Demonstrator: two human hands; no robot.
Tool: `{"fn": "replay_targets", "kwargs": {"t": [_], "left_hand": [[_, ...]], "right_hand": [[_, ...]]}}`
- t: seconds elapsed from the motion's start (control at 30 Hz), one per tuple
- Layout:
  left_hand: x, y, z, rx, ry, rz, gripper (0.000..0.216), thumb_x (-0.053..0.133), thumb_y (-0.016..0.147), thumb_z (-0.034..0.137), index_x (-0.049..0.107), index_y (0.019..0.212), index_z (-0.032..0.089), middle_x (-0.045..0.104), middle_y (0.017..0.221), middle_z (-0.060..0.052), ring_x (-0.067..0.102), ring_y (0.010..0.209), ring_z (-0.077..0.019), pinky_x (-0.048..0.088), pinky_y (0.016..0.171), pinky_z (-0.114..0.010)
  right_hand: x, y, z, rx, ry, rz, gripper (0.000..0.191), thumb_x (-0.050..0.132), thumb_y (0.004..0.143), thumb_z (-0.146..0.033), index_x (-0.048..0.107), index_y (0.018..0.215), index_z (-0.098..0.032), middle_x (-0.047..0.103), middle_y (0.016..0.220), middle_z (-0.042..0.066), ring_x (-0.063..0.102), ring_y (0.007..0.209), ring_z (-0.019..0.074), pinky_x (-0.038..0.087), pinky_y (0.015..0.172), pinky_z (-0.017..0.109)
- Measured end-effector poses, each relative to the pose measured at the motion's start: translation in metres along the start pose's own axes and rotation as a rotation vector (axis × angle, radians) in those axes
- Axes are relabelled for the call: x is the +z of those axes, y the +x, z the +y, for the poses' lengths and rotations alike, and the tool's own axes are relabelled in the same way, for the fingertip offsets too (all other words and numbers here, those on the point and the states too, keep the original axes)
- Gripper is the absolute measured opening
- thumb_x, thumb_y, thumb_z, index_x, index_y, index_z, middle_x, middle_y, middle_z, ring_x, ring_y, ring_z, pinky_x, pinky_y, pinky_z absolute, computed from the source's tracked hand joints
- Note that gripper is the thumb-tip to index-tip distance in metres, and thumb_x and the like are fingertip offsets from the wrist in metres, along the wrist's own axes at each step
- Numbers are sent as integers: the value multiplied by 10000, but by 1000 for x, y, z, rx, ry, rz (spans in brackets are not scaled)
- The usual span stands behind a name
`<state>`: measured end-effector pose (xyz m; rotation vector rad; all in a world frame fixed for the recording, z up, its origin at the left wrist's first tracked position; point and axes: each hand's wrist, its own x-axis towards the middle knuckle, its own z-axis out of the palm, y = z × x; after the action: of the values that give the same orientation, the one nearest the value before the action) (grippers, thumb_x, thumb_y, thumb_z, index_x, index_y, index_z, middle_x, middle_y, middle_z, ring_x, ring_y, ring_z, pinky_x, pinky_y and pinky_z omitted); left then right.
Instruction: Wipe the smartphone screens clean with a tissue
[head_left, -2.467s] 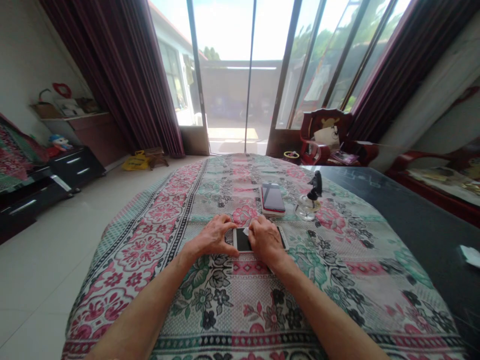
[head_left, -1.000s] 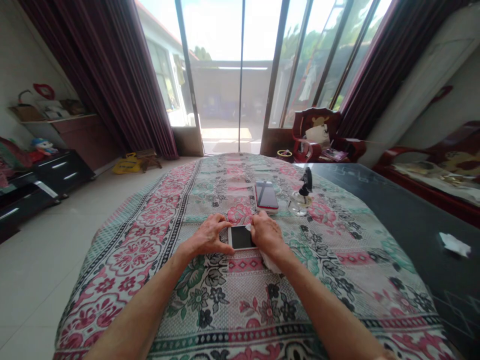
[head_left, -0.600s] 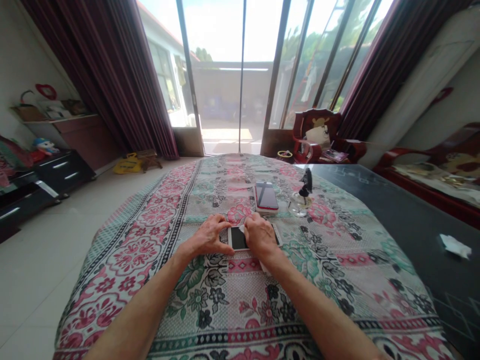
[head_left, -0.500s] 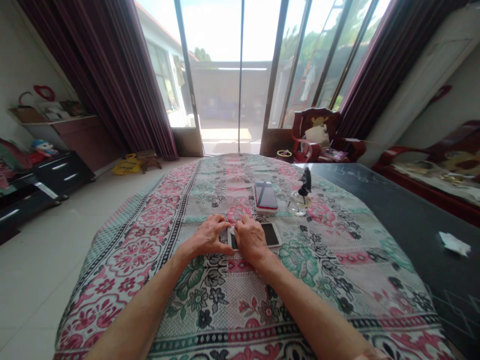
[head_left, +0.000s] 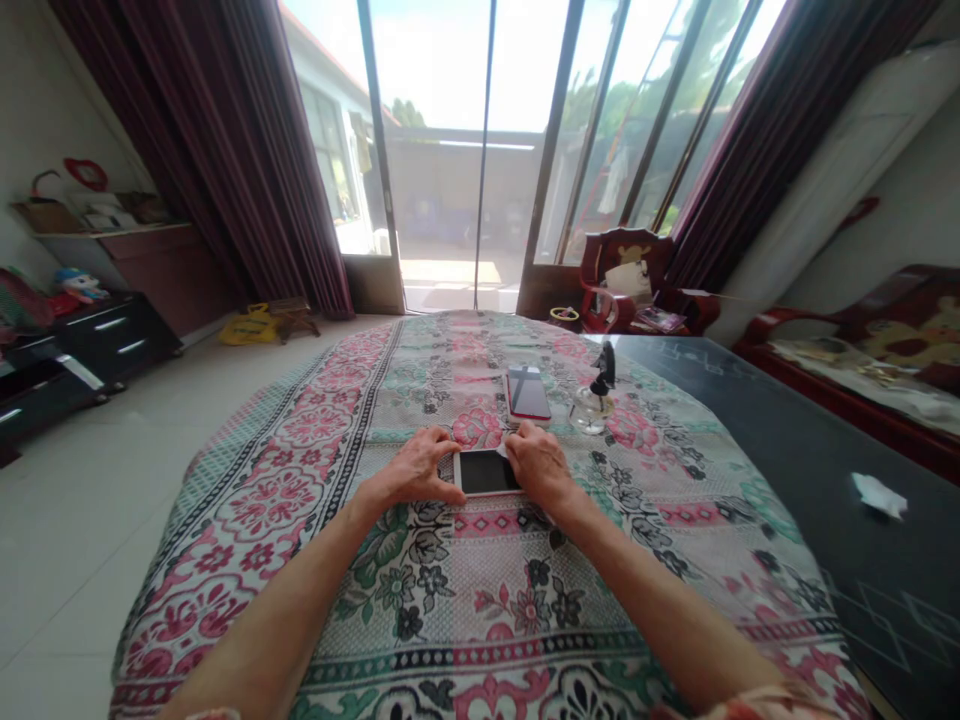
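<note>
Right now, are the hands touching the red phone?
No, the red phone lies untouched farther back, while the left hand and right hand sit at the ends of the white phone.

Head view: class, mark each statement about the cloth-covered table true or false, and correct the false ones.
1. The white phone lies flat on the floral cloth between the left hand and the right hand. True.
2. The left hand is lifted well clear of the white phone. False: its thumb and fingers touch the phone's left end.
3. A red-edged phone lies farther off on the cloth. True.
4. The glass bottle stands left of the red-edged phone. False: it stands to its right.
5. The crumpled white paper lies on the floral cloth. False: it lies on the dark tabletop to the right.
</note>
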<state>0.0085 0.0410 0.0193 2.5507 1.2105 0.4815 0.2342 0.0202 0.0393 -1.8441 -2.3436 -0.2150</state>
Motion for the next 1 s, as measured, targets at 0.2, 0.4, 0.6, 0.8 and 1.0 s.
{"fn": "replay_targets", "kwargs": {"t": [0.2, 0.4, 0.6, 0.8, 1.0], "left_hand": [[1, 1, -1, 4, 31, 6, 718, 793, 547, 568, 603, 1150, 227, 515, 1137, -69, 486, 1085, -269, 404, 973, -379], [2, 0, -3, 8, 38, 3, 721, 793, 550, 577, 597, 1161, 248, 521, 1121, -61, 489, 1066, -265, 412, 955, -372], [-1, -1, -3, 23, 52, -52, 735, 786, 585, 548, 562, 1215, 243, 491, 1169, -66, 470, 1101, -266, 403, 971, -370], [-3, -1, -3, 24, 43, -66, 715, 785, 602, 520, 553, 1223, 252, 489, 1165, -67, 467, 1098, -266, 410, 965, -378], [-5, -1, -1, -10, 45, -83, 721, 786, 593, 532, 554, 1218, 256, 484, 1183, -62, 463, 1110, -263, 407, 967, -366]], "right_hand": [[-1, -9, -16, -189, 114, -10, 295, 438, 940, -288, 671, 790, -185, 585, 902, 58, 517, 776, 146, 334, 705, 263], [-6, -25, 17, -398, 305, -30, 299, 426, 952, -262, 677, 805, -192, 569, 873, 28, 496, 786, 119, 337, 733, 242], [2, -19, -11, -589, 340, 41, 225, 488, 916, -220, 663, 779, -185, 576, 879, 43, 484, 780, 136, 349, 741, 271], [1, -18, -13, -648, 320, 31, 232, 463, 932, -231, 656, 808, -200, 582, 889, 45, 479, 765, 141, 367, 743, 284], [-6, -33, 43, -569, 321, 7, 273, 408, 961, -250, 658, 863, -201, 570, 905, 53, 500, 799, 141, 382, 756, 286]]}}
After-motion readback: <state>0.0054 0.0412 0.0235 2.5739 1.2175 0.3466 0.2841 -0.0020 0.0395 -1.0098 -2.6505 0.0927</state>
